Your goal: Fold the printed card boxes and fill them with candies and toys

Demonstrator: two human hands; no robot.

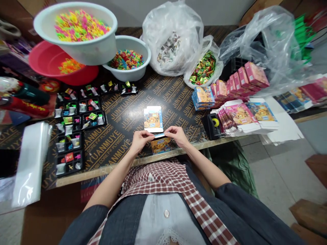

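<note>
A small printed carton (160, 145) in blue and orange lies near the table's front edge, its white-edged flap toward the far side. My left hand (140, 140) pinches the left end of that flap between thumb and fingers. At the flap's right end, my right hand (177, 135) grips in the same way. Just beyond them lies a flat, unfolded carton (153, 119) with a similar print and white flaps. Both hands rest close to the tabletop, and what the fingertips cover is hidden.
Black compartment trays (69, 161) with small items stand at left, beside clear plastic sleeves (31, 163). Basins (76, 51) and plastic bags (173, 20) line the back. Right are a tape dispenser (214, 126), flat cartons (242, 114) and stacked pink boxes (257, 74).
</note>
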